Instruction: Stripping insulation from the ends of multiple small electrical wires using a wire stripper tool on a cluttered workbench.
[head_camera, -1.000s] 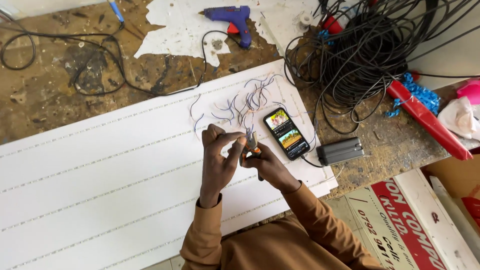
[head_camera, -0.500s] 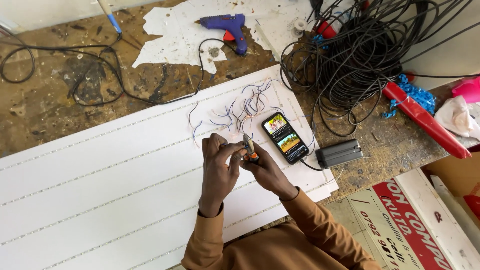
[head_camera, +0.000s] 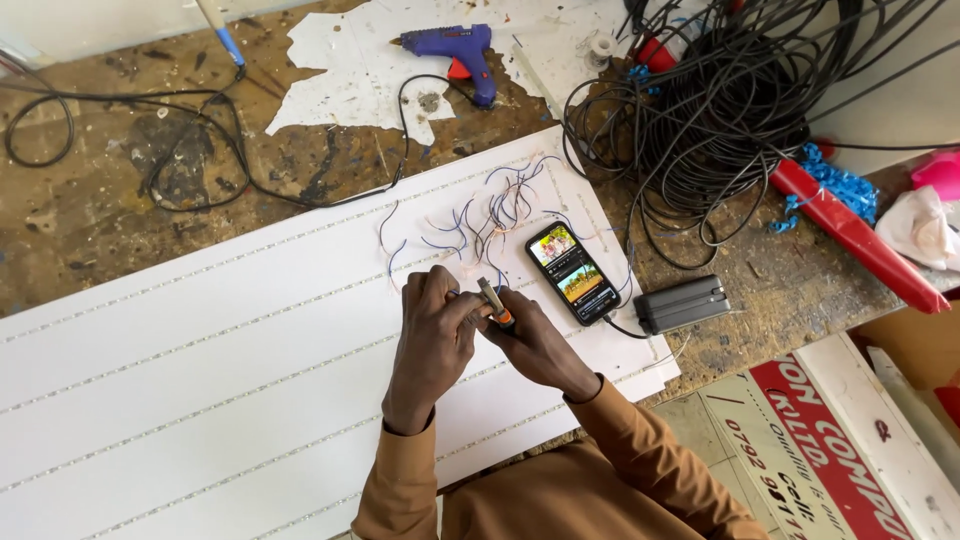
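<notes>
Not much moved here: both hands slid a little toward the near edge of the white board (head_camera: 200, 380). The left hand (head_camera: 432, 335) now curls over the small orange-tipped tool (head_camera: 495, 303), which the right hand (head_camera: 535, 345) tilts more upright.

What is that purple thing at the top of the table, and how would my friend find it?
Start at the big white board lying across the workbench, then look past its far edge to the torn white sheet. On that sheet lies a glue gun with a black cord trailing from its handle. It is the only purple, pistol-shaped thing there; the tangle of black cable beside it is just loose loops.
</notes>
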